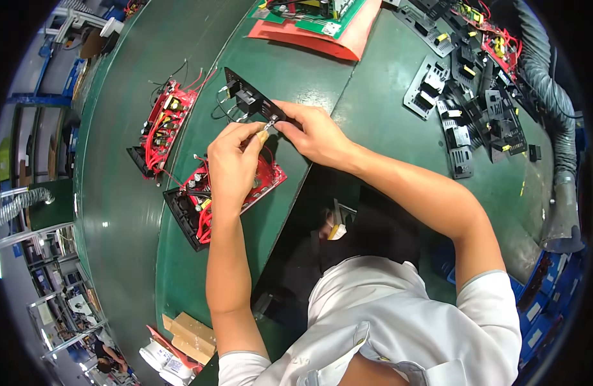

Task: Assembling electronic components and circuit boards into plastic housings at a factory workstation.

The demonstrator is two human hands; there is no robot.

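Observation:
Between thumb and fingers, my right hand [319,134] grips the lower right end of a black slotted panel [246,87] with sockets on it. My left hand [234,159] is closed in a pinch on a small silvery piece [269,123] at that same end; its exact kind is too small to tell. Thin dark wires hang from the panel's left side. Below it, partly covered by my left hand and forearm, lies a red circuit board [267,178] with thick red wires and a black end panel [184,219].
Another wired red board [164,128] lies to the left. Several black socket panels [460,132] are heaped at the right, beside a grey flexible duct [546,71]. Green boards [332,27] rest on an orange sheet [309,44] at the far side. A cardboard box [192,338] sits lower left.

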